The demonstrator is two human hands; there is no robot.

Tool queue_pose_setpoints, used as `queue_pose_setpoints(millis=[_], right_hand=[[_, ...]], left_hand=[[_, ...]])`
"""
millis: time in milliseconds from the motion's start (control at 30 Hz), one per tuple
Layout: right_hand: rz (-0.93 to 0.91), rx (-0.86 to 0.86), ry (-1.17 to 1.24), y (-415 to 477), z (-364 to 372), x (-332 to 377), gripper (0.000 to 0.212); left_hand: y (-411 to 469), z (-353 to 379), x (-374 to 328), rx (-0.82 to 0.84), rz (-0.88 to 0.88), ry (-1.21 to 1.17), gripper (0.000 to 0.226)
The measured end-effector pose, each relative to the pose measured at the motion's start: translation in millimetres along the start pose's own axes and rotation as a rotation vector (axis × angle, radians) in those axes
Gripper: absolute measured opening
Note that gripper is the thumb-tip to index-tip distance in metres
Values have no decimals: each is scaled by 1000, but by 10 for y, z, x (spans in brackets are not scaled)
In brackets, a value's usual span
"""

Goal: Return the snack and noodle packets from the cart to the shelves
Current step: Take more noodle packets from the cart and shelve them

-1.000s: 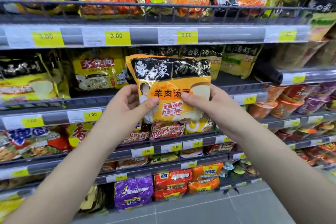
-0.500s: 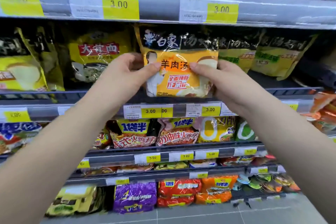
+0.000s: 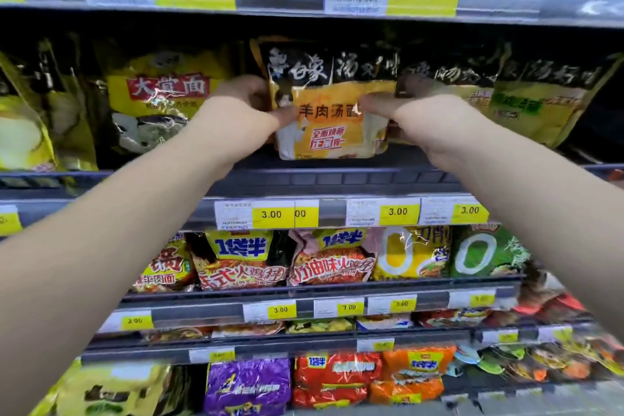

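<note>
Head: one noodle packet (image 3: 332,137), left hand (image 3: 236,113), right hand (image 3: 435,127)

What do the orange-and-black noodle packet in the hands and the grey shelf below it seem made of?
Orange-and-black noodle packet: probably thin glossy plastic film; it creases and shows glare. Grey shelf: matt, rigid, straight-edged; painted metal or hard plastic, I cannot tell.
</note>
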State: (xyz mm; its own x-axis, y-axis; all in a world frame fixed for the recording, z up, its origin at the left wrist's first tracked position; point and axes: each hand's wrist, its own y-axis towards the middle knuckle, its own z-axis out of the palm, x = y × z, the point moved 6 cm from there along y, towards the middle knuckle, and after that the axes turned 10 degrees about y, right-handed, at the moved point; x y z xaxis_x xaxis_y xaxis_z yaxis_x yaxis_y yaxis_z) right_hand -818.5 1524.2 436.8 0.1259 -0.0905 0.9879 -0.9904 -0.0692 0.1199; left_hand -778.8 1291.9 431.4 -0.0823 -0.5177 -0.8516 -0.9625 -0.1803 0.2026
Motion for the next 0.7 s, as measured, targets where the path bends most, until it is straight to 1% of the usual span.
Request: queue_pose_setpoints(millis=[67, 133, 167, 267, 333, 467, 600, 700], right_hand=[[-14, -3, -73, 29, -38, -8, 50], [-30, -16, -99, 33, -63, -3, 39], [-38, -23, -106, 26, -68, -4, 41], [-54, -76, -190, 1, -124, -40, 62], [-45, -90, -228, -19, -159, -78, 66], [-40, -107, -256, -44, -209, -76, 60], [-114, -132, -353, -183, -261, 64, 52], [-153, -89, -355, -383, -223, 173, 43]], left_hand=[[46, 16, 9, -4, -4, 22, 18], [73, 12, 17, -28, -4, 75, 25], [81, 10, 31, -30, -4, 115, 30], [93, 24, 97, -20, -6, 180, 30], [89, 23, 134, -25, -12, 200, 35], [17, -30, 91, -48, -23, 201, 43], [-203, -179, -55, -113, 14, 268, 62], [-435, -320, -147, -119, 46, 257, 58]])
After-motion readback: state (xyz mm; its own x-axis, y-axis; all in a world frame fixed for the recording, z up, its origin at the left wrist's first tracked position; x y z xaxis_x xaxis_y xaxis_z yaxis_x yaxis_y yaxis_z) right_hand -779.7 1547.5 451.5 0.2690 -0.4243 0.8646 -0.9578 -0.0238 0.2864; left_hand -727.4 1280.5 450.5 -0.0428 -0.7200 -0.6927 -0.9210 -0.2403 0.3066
